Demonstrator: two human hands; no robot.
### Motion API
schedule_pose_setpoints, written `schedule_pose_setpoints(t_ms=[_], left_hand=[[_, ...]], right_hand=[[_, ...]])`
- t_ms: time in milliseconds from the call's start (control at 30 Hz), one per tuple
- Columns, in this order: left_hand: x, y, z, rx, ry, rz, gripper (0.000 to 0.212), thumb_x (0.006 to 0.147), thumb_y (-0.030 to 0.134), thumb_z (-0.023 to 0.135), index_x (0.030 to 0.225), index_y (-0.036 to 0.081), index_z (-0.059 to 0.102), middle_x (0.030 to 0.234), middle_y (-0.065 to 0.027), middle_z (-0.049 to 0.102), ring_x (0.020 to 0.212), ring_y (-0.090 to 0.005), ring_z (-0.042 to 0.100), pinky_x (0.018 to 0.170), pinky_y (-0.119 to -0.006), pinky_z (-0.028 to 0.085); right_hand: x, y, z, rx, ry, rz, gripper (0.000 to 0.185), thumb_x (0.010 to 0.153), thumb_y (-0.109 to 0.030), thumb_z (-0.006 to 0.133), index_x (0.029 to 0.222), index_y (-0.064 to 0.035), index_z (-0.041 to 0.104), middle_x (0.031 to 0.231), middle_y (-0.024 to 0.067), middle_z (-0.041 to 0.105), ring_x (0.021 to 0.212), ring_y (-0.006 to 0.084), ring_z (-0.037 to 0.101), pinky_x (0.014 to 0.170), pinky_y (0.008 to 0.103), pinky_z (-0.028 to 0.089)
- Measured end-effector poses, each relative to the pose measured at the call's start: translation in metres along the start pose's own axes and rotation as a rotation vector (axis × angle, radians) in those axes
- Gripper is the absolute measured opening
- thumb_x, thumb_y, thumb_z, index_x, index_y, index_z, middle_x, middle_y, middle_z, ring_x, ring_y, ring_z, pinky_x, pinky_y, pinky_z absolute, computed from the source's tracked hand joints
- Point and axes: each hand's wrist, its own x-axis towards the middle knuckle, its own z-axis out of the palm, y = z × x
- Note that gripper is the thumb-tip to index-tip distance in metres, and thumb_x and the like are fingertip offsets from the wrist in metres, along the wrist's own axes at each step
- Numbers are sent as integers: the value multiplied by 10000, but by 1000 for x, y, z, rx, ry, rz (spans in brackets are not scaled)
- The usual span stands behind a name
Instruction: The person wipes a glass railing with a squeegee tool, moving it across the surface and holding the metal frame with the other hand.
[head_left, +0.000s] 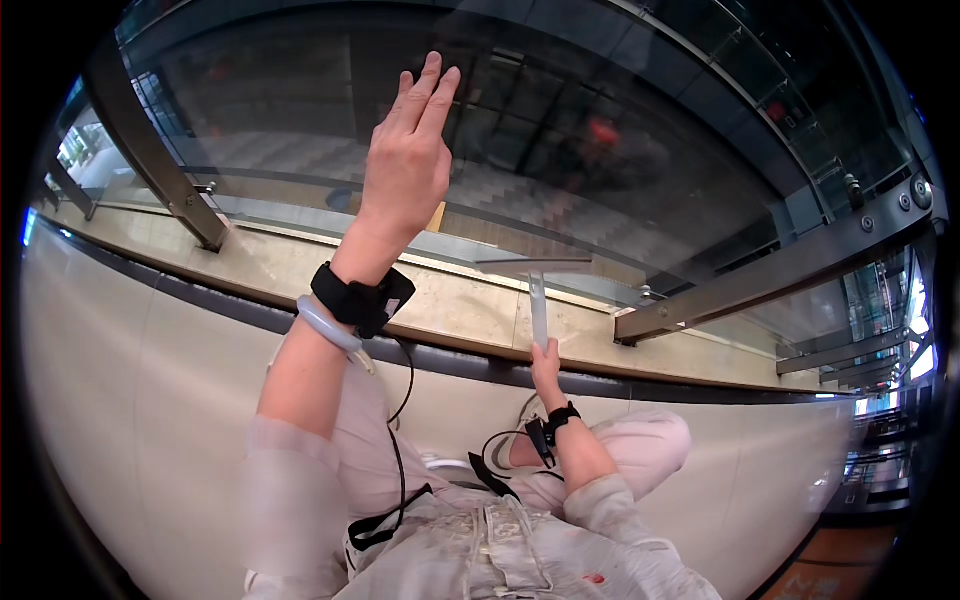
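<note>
My left hand (409, 157) is raised in front of a glass panel (300, 97), palm away from me and fingers stretched upward, slightly apart. It holds nothing visible; whether the fingertips touch the glass I cannot tell. In my right hand (547, 367) is the pale handle of a squeegee (538, 311). The squeegee's wide head (536, 265) is uppermost, near the bottom of the same panel. Contact between its blade and the glass is not clear.
Metal posts (161, 142) (750, 274) flank the panel. A beige stone ledge (450, 296) runs beneath it, edged by a dark strip (240, 307) above the pale tiled floor (112, 360). Black cables (397, 442) hang near my wrists and legs. An orange mat (832, 562) lies at lower right.
</note>
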Motion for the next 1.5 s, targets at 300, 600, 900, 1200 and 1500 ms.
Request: schedule_pose_setpoints(t_ms=[300,600,900,1200,1500], left_hand=[[-12,-16,-11,144,64,-4,693,785,-95,490,1435,146,488,1521,-113,424,1332,-412,462,970,-422,508],[-9,-16,-14,39,24,10,691,764,-94,500,1418,127,502,1502,-98,455,1328,-386,477,1010,-428,479],[-9,-8,-21,43,9,-29,693,771,-82,494,1423,152,499,1507,-80,452,1333,-367,475,1002,-401,490],[-11,-22,-19,75,12,28,722,747,-127,469,1413,148,512,1507,-57,457,1334,-350,478,977,-394,507],[-5,-12,-16,33,59,10,715,756,-124,473,1408,164,524,1485,-70,481,1303,-369,506,968,-396,513]], right_hand=[[1,-262,31,-213,-201,-308,364,870,-223,695,1122,-32,516,964,229,658,939,431,632,794,491,480],[71,-73,-66,-268,-112,-129,352,749,-215,773,1002,-23,623,905,172,677,844,372,646,771,445,496],[24,-136,27,-448,-159,-138,376,739,-289,807,1002,-80,639,956,156,686,908,375,659,807,460,510],[16,-174,72,-301,-110,-245,374,769,-273,781,1014,-34,632,974,163,666,955,368,633,843,444,499],[3,-78,7,-119,26,19,327,766,-192,778,1027,-48,642,889,115,689,818,249,648,776,375,497]])
